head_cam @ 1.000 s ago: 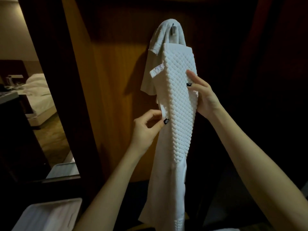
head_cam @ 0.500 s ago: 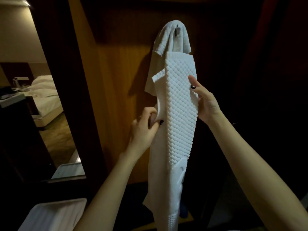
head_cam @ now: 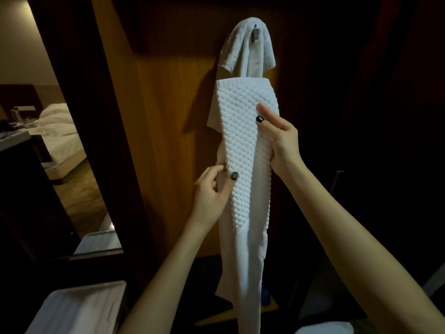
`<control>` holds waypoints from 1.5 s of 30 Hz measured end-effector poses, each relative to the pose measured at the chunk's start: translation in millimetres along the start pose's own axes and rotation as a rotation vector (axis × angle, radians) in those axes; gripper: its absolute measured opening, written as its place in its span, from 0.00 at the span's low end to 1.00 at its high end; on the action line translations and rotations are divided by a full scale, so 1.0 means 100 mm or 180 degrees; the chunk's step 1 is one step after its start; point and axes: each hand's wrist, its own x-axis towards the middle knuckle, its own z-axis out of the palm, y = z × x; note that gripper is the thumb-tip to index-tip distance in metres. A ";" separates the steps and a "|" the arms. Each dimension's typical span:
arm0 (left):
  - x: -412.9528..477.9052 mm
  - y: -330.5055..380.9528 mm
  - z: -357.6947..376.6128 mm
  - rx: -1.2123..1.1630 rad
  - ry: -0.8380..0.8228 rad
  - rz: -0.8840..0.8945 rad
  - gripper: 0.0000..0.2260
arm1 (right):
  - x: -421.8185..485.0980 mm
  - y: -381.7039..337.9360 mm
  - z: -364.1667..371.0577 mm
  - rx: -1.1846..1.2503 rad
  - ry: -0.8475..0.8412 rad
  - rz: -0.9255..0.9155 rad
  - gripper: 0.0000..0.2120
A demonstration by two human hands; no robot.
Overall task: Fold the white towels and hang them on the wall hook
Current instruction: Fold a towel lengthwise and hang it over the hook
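Observation:
A long white waffle-textured towel (head_cam: 245, 165) hangs down the wooden wall panel, its flat top edge just below a smaller white towel (head_cam: 243, 49) draped over the metal wall hook (head_cam: 256, 34). My left hand (head_cam: 212, 191) pinches the waffle towel's left edge at mid-height, thumb on the front. My right hand (head_cam: 280, 138) holds the right edge higher up, thumb across the front and fingers behind the cloth. The towel's lower part falls smooth and narrow towards the floor.
A tall mirror (head_cam: 55, 145) on the left reflects a bed and carpet. A white tray (head_cam: 79, 307) sits at the lower left. Dark wardrobe space lies to the right. Another white cloth (head_cam: 325, 329) shows at the bottom edge.
The towel's left flap and label have been folded in, so its top now lies flat and narrower. My left thumb moved onto the front, and my right hand shifted inward.

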 end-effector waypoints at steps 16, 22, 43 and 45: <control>0.37 0.12 0.08 -0.1097 -0.0129 0.0025 0.04 | 0.10 -0.41 -0.34 -0.1009 -0.0643 -0.0268 0.21; 0.35 0.16 0.04 -0.1011 0.0133 0.0053 0.03 | -0.35 -0.02 -0.39 -0.1149 -0.1178 0.0263 0.51; 0.33 0.06 -0.04 -0.0324 0.0617 -0.0273 0.09 | -0.60 0.32 -0.23 -0.0844 -0.0621 0.0092 0.11; 0.36 0.11 -0.09 -0.0517 0.0552 -0.0199 0.07 | -0.51 0.27 -0.19 -0.0730 -0.0600 0.0059 0.13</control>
